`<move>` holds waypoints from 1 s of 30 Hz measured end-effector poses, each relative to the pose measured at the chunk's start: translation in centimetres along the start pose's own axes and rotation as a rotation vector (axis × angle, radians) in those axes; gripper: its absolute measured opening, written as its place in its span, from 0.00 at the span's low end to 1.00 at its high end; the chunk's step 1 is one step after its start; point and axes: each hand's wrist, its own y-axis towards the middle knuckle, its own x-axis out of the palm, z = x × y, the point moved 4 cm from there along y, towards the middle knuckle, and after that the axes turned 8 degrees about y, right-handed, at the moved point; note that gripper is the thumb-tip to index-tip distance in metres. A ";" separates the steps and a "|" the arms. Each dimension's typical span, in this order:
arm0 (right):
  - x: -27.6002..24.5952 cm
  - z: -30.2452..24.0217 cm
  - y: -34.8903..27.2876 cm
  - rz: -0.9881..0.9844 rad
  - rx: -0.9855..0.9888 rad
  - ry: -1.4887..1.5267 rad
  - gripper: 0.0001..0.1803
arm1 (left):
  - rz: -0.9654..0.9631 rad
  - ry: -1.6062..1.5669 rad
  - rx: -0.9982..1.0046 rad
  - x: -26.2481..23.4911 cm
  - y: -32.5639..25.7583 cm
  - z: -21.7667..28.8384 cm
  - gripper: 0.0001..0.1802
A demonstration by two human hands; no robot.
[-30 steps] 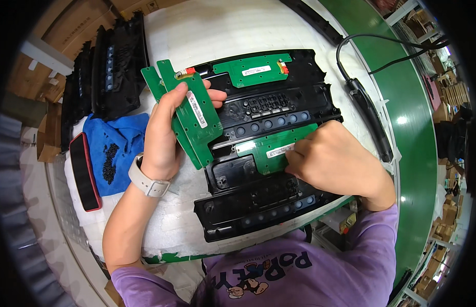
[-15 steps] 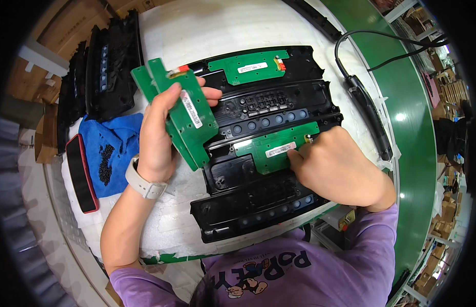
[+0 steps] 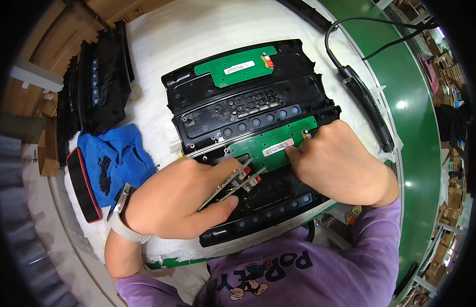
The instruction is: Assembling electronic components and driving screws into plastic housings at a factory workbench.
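My left hand [image 3: 179,197] pinches two green circuit boards [image 3: 233,185], turned nearly edge-on, their red-and-white connectors pointing right. They are above the nearer black plastic panels. My right hand [image 3: 335,158] is curled closed at the right end of another green circuit board [image 3: 253,144], which lies in a black panel [image 3: 279,189]. Its thumb is by the white label, and the rest of its fingertips are hidden. Farther away, a third black panel [image 3: 181,94] carries a fitted green board [image 3: 238,66]. Between them lies a panel with round bluish buttons [image 3: 256,123].
At left are a blue cloth [image 3: 130,143] with a heap of small black screws [image 3: 104,174], a red-edged phone [image 3: 83,184] and stacked black panels [image 3: 107,82]. A corded black electric screwdriver [image 3: 368,110] lies at right, beside the green table edge [image 3: 409,153].
My left hand has moved right and toward me, turning the boards from face-up to edge-on. My right hand stays at the fitted board. The view has shifted slightly.
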 end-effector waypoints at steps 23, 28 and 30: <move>1.1 1.1 3.2 0.428 0.176 1.515 0.14 | 0.794 -1.055 -0.017 1.0 0.4 -1.3 0.25; 0.2 4.7 3.2 0.651 0.200 1.732 0.14 | 0.943 -0.815 -0.038 0.5 -0.1 -2.5 0.34; -0.5 7.3 3.0 0.822 0.200 1.342 0.14 | 1.035 -0.912 -0.052 0.1 0.0 -2.5 0.32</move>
